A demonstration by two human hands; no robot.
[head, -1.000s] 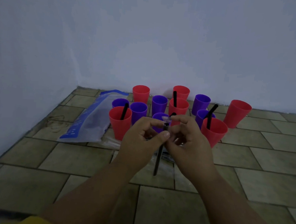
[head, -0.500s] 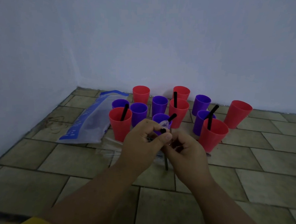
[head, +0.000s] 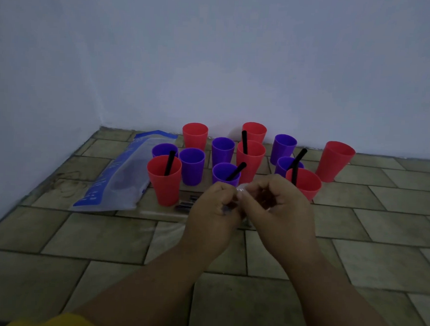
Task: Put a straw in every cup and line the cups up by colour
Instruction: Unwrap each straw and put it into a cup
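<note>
At the far left of the tiled floor (head: 56, 231), a blue and white plastic bag (head: 123, 178) lies flat near the wall. Just right of it stands the front red cup (head: 163, 185), and a black straw (head: 169, 162) leans inside it. Further right, the near purple cup (head: 225, 176) and the middle red cup (head: 250, 162) behind it each hold a black straw too; the two colours stand mixed, not in a line. In front of them the left hand (head: 214, 212) and the right hand (head: 276, 208) meet. Both have the fingers curled, and together they pinch a small crumpled clear wrapper (head: 241, 188) at the fingertips. If a straw is inside it, I cannot tell. Behind the right hand stands the right red cup (head: 305, 185) with a straw, and the last red cup (head: 335, 160) stands apart at the right end.
</note>
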